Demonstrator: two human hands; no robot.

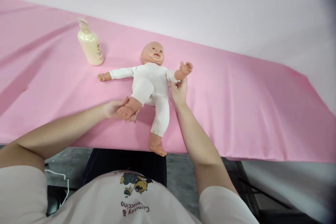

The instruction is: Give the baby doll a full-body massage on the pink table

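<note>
Hands (147, 99) on smooth plastic doll (151, 84)

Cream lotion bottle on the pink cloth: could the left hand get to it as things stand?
Probably yes. The left hand holds the baby doll's foot; bare pink cloth lies between it and the cream lotion bottle.

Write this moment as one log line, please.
left hand: grips doll's foot | right hand: at doll's side under arm | doll: face-up on pink cloth | bottle: upright, apart
</note>
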